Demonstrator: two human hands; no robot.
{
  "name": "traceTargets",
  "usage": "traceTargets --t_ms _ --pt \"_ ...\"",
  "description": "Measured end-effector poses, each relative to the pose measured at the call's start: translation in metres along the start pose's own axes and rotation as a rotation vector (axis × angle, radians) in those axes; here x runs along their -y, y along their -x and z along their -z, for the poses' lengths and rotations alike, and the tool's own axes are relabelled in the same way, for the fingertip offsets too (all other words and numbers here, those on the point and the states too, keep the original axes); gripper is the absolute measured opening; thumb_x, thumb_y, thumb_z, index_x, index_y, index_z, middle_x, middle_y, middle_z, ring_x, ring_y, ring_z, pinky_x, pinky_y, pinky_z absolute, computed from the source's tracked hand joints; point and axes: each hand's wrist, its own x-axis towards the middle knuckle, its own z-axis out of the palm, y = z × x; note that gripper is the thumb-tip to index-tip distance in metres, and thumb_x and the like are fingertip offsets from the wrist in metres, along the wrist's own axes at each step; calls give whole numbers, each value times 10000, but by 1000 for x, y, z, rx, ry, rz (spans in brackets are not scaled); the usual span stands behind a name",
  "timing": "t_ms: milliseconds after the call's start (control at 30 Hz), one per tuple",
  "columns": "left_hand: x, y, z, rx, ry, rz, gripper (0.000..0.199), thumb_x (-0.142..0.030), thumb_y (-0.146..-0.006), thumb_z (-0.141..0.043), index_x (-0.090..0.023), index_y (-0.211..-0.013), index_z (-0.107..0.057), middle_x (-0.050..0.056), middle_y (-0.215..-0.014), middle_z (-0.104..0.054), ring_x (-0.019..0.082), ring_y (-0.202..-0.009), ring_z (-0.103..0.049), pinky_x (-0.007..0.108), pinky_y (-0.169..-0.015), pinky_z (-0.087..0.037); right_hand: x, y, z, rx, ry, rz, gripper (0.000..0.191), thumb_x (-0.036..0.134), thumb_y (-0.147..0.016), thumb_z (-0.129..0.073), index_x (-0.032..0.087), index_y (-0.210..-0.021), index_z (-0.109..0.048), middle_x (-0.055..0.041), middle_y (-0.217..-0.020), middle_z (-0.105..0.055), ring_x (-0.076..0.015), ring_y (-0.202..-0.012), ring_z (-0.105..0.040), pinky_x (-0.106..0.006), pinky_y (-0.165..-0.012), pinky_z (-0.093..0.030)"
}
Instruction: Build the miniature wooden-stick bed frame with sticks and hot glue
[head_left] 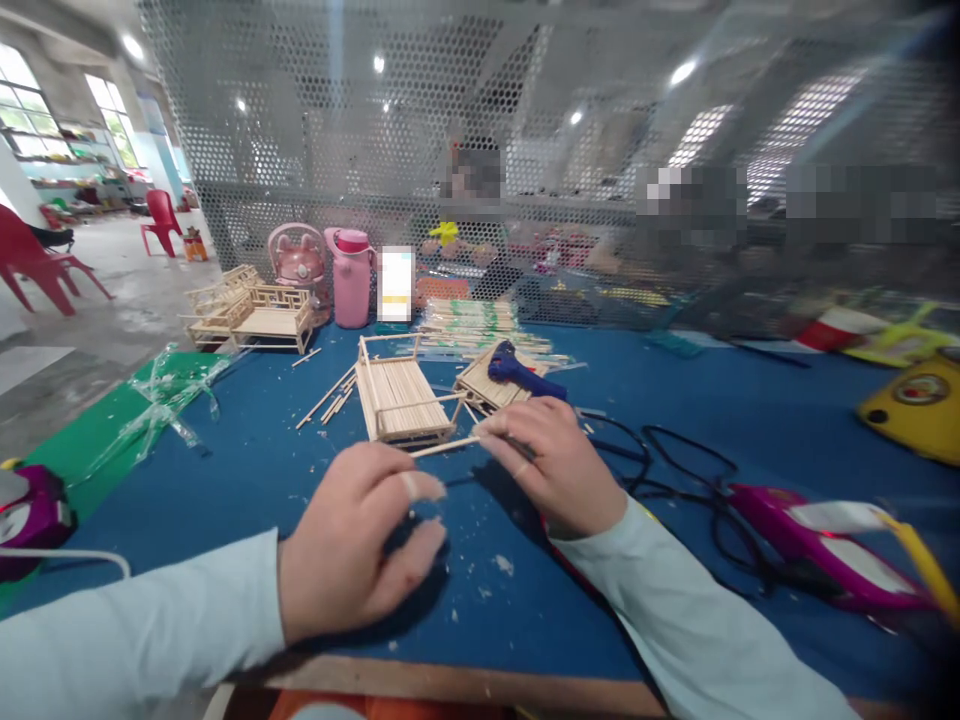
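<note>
A thin pale wooden stick (444, 447) lies level above the blue table, its right end pinched in the fingers of my right hand (559, 460). My left hand (371, 535) is at the stick's left end, thumb and fingers apart, with a ring on one finger; whether its hidden fingertips touch the stick cannot be seen. Just beyond the hands stands a small wooden frame piece (405, 392) with a slatted base and raised rails. Behind my right hand, a blue glue gun (523, 372) rests on a second slatted piece (484, 380).
Loose sticks (337, 397) lie left of the frame. Finished miniature furniture (259, 315), a pink bottle (351, 280), a lit phone (396, 283) and bagged sticks (469, 322) line the back. Black cables and a purple device (825, 550) are at right. A person sits behind the mesh.
</note>
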Motion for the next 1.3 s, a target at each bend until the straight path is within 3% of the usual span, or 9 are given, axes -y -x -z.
traceTargets --t_ms 100,267,367,500,900,1033,1100,1200,1300 --pt "-14 -13 -9 137 -15 106 333 -256 -867 -473 -176 -1185 -529 144 -1185 -590 263 -1093 -541 410 -935 -430 11 2 1 10 -13 72 210 308 -920 -446 221 -844 -622 -31 -800 -699 -174 -788 -608 -378 -827 -323" --pt "-6 -31 -30 350 64 401 290 -295 -920 -359 -180 -881 -623 89 -802 -678 217 -733 -616 322 -681 -452 16 5 -5 -65 44 138 194 277 -911 -470 217 -834 -637 -30 -789 -694 -166 -775 -604 -385 -860 -302" --pt "0 -33 -32 428 83 449 343 -319 -920 -349 -186 -704 -580 61 -678 -641 189 -607 -566 289 -579 -391 17 7 -8 -74 64 180 175 237 -896 -488 210 -817 -641 -24 -779 -689 -159 -747 -593 -387 -872 -292" --pt "2 -33 -27 505 253 447 326 -305 -910 -358 -176 -701 -574 47 -676 -634 167 -602 -558 267 -574 -385 22 8 -11 -27 50 212 165 205 -883 -482 212 -838 -641 -23 -797 -687 -154 -735 -585 -390 -891 -291" --pt "10 -22 -27 539 489 510 374 -314 -916 -339 -172 -625 -526 4 -630 -589 127 -605 -523 228 -642 -402 26 9 -18 -50 -5 267 120 189 -863 -529 202 -833 -644 -23 -787 -691 -148 -731 -587 -391 -896 -323" --pt "12 -21 -29 549 464 587 366 -318 -908 -346 -165 -639 -540 -8 -584 -560 122 -558 -498 226 -593 -386 27 11 -16 -75 -29 277 209 166 -847 -517 200 -1025 -620 -59 -946 -703 -180 -888 -618 -409 -946 -340" --pt "13 -20 -30 544 476 626 339 -308 -901 -350 -153 -716 -588 -12 -589 -561 122 -556 -498 223 -574 -379 23 14 -11 -144 8 200 262 195 -846 -504 186 -1090 -599 -97 -1033 -690 -205 -977 -607 -405 -938 -375" --pt "13 -19 -33 546 505 665 332 -311 -893 -357 -137 -826 -631 -17 -587 -553 124 -556 -499 223 -563 -373 8 20 0 -148 175 -146 195 267 -862 -468 180 -877 -642 -100 -865 -707 -224 -844 -635 -353 -778 -449" --pt "15 -18 -36 524 538 663 341 -312 -886 -356 -130 -828 -639 -13 -584 -554 128 -567 -508 232 -591 -384 -11 28 17 221 379 -563 293 322 -869 -420 204 -662 -591 -84 -681 -690 -232 -646 -632 -319 -578 -407"
